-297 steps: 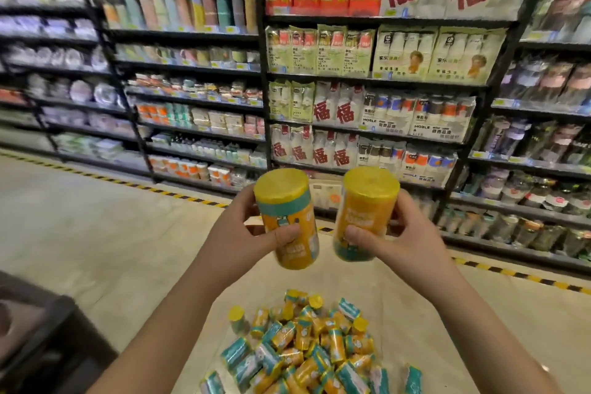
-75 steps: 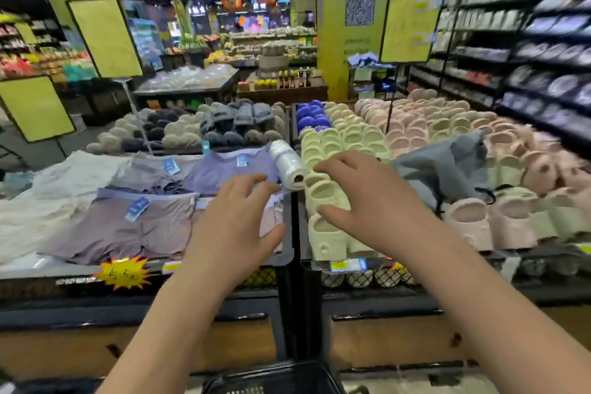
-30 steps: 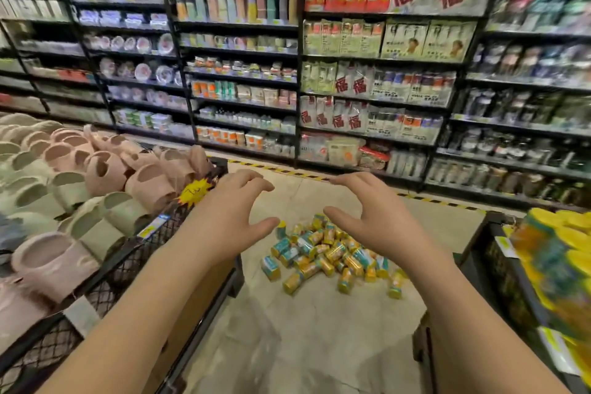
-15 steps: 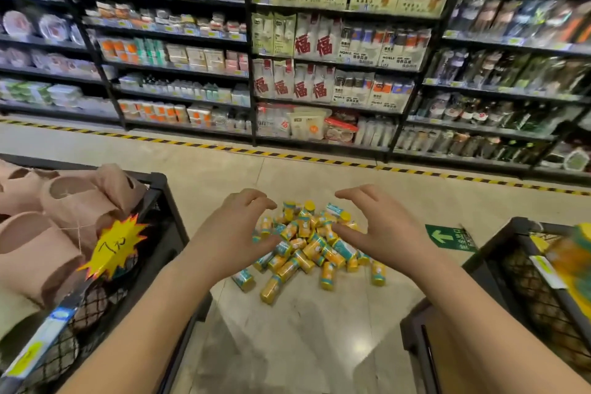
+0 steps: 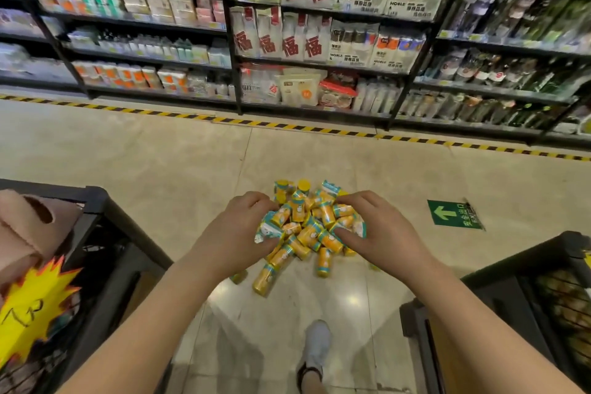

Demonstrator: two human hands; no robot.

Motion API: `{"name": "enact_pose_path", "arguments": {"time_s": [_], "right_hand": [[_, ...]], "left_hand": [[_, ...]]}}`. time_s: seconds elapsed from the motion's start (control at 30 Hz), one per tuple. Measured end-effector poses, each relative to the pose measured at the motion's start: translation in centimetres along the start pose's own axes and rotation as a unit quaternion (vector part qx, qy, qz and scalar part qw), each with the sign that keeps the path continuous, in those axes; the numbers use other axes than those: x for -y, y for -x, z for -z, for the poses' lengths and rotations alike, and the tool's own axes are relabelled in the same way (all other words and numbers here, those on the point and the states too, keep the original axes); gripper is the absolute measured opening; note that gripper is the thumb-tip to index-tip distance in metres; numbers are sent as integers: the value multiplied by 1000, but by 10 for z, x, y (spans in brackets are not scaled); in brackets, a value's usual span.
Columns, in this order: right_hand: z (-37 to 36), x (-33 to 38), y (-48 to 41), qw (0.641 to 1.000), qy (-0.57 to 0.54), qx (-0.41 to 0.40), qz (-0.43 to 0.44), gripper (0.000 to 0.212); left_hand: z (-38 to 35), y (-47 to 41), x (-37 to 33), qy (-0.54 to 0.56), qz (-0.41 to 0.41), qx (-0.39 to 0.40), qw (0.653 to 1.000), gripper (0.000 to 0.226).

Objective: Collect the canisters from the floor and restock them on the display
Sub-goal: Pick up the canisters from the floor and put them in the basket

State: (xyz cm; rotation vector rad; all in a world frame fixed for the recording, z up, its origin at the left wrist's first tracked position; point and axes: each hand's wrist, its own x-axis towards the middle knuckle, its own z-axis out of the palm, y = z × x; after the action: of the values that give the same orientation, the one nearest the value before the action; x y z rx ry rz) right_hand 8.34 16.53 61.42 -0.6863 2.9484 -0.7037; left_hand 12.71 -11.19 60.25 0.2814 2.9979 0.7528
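Observation:
Several yellow and teal canisters (image 5: 307, 227) lie in a heap on the tiled floor, with a few strays such as one canister (image 5: 265, 278) nearer to me. My left hand (image 5: 236, 233) hovers at the heap's left side, fingers loosely curved and holding nothing. My right hand (image 5: 380, 233) mirrors it on the right side, also holding nothing. Both hands overlap the heap's edges and hide some canisters. Whether the fingertips touch the canisters cannot be told.
A black wire display bin (image 5: 511, 281) stands at the right, another bin (image 5: 96, 201) with pink slippers and a yellow starburst tag (image 5: 28, 307) at the left. My white shoe (image 5: 315, 349) is below. Stocked shelves (image 5: 307, 41) rise behind hazard tape (image 5: 319, 129). A green arrow sticker (image 5: 454, 214) marks the floor.
I turned from the slipper display to the aisle and moved closer to the heap. Both hands, with nothing in them, have dropped and come in around its two sides.

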Motion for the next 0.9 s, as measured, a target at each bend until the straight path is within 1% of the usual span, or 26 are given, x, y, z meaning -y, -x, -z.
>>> {"name": "enact_pose_path", "arguments": {"time_s": [0.17, 0.27, 0.43, 0.53, 0.63, 0.8, 0.9], "right_hand": [[-23, -57, -52, 999, -18, 34, -9, 54], [-41, -96, -87, 999, -23, 37, -28, 52], [-98, -156, -149, 997, -26, 61, -37, 54], [-147, -190, -183, 995, -26, 88, -36, 55], [-205, -224, -209, 994, -25, 93, -52, 57], [-324, -279, -234, 993, -35, 102, -52, 58], [-394, -307, -240, 991, -29, 111, -62, 58]], "left_hand": [[-40, -70, 12, 15, 16, 24, 999, 58], [-72, -114, 25, 30, 33, 46, 998, 60], [-137, -176, 67, 43, 55, 63, 996, 61], [-178, -207, 101, 35, 67, 72, 995, 62], [-226, -234, 146, 42, 79, 89, 992, 63], [-323, -267, 228, 24, 101, 111, 988, 68], [-385, -283, 273, 12, 100, 131, 986, 70]]}}
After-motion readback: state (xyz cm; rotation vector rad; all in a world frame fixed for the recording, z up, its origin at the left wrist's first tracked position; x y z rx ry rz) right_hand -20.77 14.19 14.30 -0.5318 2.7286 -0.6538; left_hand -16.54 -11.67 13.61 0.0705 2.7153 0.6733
